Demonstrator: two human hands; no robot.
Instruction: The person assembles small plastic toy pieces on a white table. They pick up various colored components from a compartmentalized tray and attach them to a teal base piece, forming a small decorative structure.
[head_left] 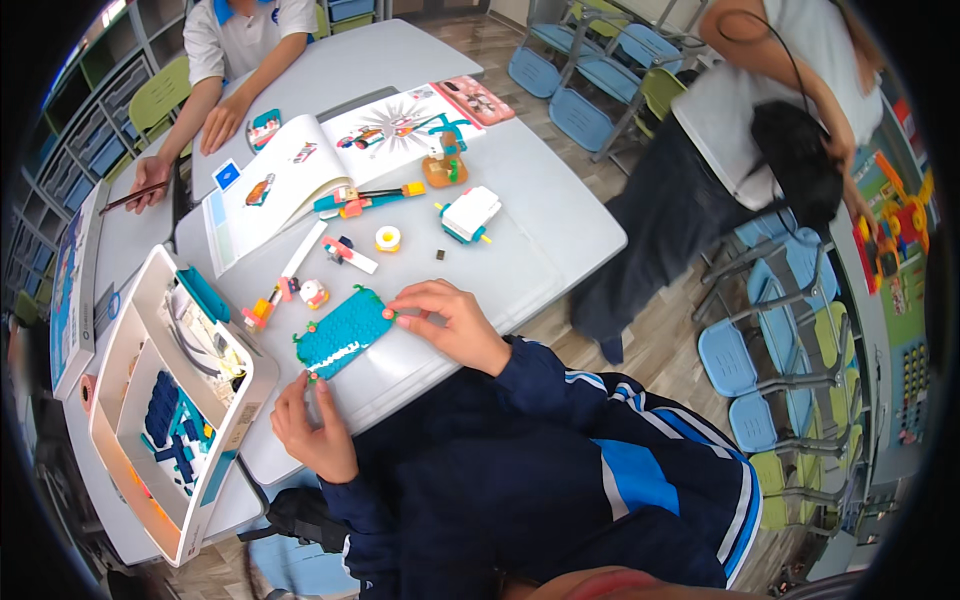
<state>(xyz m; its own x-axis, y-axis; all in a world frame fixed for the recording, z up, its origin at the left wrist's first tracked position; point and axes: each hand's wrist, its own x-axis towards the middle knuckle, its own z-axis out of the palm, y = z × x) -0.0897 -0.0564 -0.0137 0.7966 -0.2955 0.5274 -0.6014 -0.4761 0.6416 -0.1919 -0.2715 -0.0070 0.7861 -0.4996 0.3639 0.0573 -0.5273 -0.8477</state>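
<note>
While the left hand (312, 425) pinches the near corner of the flat teal studded plastic plate (343, 333) on the grey desk (560, 225), the right hand (447, 320) presses fingertips on its far end; beyond lie small bright bricks (350, 252) and an open picture booklet (330, 160)

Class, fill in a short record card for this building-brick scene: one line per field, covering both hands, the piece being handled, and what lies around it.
Left hand: left hand pinches the near corner of the teal studded plate
Right hand: right hand presses fingertips on the plate's far end
Plate position: flat on the grey table, near its front edge
Parts tray: white box with blue pieces, left of the plate
Instructions: open booklet farther back
Loose pieces: small white-and-teal model, yellow ring
Others: a seated person's hand beyond the booklet
</note>
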